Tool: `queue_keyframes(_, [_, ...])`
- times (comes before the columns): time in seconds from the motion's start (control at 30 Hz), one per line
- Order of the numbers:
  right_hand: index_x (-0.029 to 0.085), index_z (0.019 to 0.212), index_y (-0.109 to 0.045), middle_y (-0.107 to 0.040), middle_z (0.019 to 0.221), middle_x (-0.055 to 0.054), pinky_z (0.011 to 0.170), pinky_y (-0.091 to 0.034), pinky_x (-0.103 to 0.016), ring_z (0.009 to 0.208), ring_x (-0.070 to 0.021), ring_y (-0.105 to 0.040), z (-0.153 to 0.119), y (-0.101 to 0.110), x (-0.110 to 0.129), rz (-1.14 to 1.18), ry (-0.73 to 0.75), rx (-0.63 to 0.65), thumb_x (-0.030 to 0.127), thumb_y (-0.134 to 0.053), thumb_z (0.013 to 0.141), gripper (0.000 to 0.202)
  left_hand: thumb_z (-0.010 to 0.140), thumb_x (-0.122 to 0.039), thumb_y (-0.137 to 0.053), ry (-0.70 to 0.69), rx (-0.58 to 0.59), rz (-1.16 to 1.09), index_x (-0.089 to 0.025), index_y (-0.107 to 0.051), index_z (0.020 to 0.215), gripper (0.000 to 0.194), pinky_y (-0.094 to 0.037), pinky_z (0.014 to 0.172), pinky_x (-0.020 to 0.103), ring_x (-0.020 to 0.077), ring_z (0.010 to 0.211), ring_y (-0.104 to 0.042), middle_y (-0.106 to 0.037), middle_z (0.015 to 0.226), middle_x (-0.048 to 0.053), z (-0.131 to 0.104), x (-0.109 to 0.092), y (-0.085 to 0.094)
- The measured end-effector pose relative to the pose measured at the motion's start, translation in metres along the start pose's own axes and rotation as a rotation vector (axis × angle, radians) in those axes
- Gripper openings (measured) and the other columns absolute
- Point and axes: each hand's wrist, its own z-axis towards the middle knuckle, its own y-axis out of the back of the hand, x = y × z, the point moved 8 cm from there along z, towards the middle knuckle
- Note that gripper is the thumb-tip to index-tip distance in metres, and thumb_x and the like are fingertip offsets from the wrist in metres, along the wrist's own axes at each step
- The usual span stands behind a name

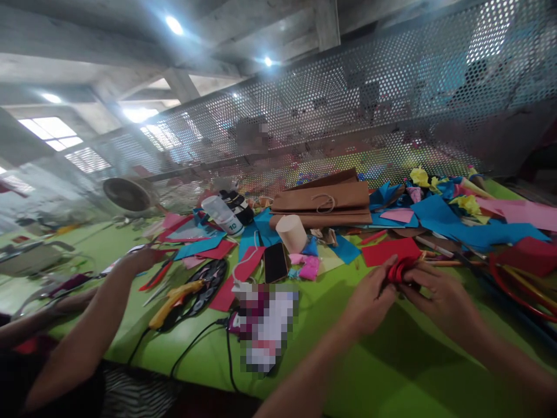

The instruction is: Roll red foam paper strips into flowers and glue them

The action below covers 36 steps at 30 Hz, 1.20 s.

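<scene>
Between my two hands is a small red rolled-up paper piece [400, 269], layered like a flower. My left hand [369, 295] pinches its left side. From the right, the fingers of my right hand [441, 296] close on it, and part of the piece is hidden behind them. Both hands are above the green table [348, 348]. Just beyond them lies a flat red sheet of paper [380, 251]. A few pencils or thin sticks [439, 249] lie beyond my right hand.
A co-worker's arm [104, 313] reaches in from the left. A yellow glue gun [176, 302], red-handled scissors [157, 277], a phone [275, 263] and a cream roll [291, 233] lie left of me. Blue paper [474, 229] and red-handled cutters [513, 290] are at right. A perforated metal screen [304, 128] stands behind.
</scene>
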Motion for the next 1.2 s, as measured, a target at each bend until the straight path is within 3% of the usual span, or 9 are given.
queue_keyframes(0.27, [0.026, 0.093, -0.075, -0.076, 0.104, -0.007, 0.079, -0.057, -0.037, 0.091, -0.0246, -0.072, -0.003, -0.003, -0.006, 0.002, -0.003, 0.009, 0.030, -0.064, 0.098, 0.014, 0.095, -0.028, -0.052, 0.013, 0.015, 0.092, -0.020, -0.044, 0.162, 0.068, -0.037, 0.128, 0.050, 0.0313, 0.147, -0.052, -0.055, 0.160, 0.013, 0.000, 0.001, -0.001])
queue_keyframes(0.47, [0.026, 0.088, -0.076, -0.078, 0.103, -0.007, 0.077, -0.058, -0.037, 0.091, -0.0250, -0.072, -0.003, -0.004, -0.006, 0.026, -0.038, 0.002, 0.031, -0.064, 0.098, 0.017, 0.095, -0.025, -0.047, 0.023, -0.015, 0.101, -0.019, -0.044, 0.162, 0.067, -0.036, 0.128, 0.045, 0.0274, 0.146, -0.054, -0.057, 0.159, 0.012, -0.002, 0.001, 0.000])
queue_keyframes(0.67, [0.028, 0.090, -0.079, -0.076, 0.104, -0.006, 0.080, -0.058, -0.037, 0.093, -0.0251, -0.072, -0.002, -0.004, -0.006, 0.047, -0.035, 0.017, 0.031, -0.065, 0.097, 0.016, 0.099, -0.026, -0.045, 0.043, -0.060, -0.186, -0.019, -0.050, 0.159, 0.061, -0.032, 0.131, 0.045, 0.0253, 0.151, -0.048, -0.054, 0.162, 0.010, -0.002, 0.013, 0.003])
queue_keyframes(0.83, [0.027, 0.086, -0.076, -0.073, 0.098, -0.007, 0.079, -0.056, -0.038, 0.090, -0.0253, -0.069, 0.001, 0.003, -0.008, 0.055, -0.057, -0.020, 0.034, -0.065, 0.098, 0.018, 0.099, -0.034, -0.052, 0.103, 0.071, -0.582, -0.022, -0.043, 0.163, 0.066, -0.029, 0.132, 0.050, 0.0288, 0.159, -0.038, -0.045, 0.169, 0.008, 0.002, 0.020, -0.009])
queue_keyframes(0.93, [0.026, 0.084, -0.075, -0.071, 0.094, -0.007, 0.076, -0.054, -0.038, 0.087, -0.0261, -0.067, 0.004, 0.008, -0.010, 0.078, -0.084, -0.041, 0.038, -0.064, 0.096, 0.020, 0.098, -0.037, -0.052, 0.141, 0.147, -0.743, -0.023, -0.040, 0.165, 0.069, -0.027, 0.133, 0.050, 0.0287, 0.159, -0.038, -0.044, 0.169, 0.006, 0.003, 0.016, -0.013])
queue_keyframes(1.03, [0.026, 0.083, -0.075, -0.070, 0.092, -0.006, 0.075, -0.052, -0.037, 0.084, -0.0257, -0.066, 0.006, 0.012, -0.013, 0.091, -0.099, -0.043, 0.036, -0.064, 0.095, 0.019, 0.087, -0.027, -0.059, 0.158, 0.178, -0.770, -0.024, -0.040, 0.164, 0.079, -0.024, 0.134, 0.049, 0.0287, 0.159, -0.037, -0.045, 0.169, 0.004, 0.004, 0.014, -0.012])
queue_keyframes(1.2, [0.026, 0.090, -0.077, -0.072, 0.100, -0.006, 0.081, -0.053, -0.037, 0.095, -0.0269, -0.067, 0.004, 0.010, -0.015, 0.173, -0.164, 0.030, 0.043, -0.066, 0.096, 0.021, 0.072, -0.012, -0.064, 0.171, 0.185, -0.593, -0.029, -0.043, 0.162, 0.094, -0.026, 0.131, 0.056, 0.0342, 0.156, -0.040, -0.051, 0.165, 0.003, 0.006, 0.022, -0.009])
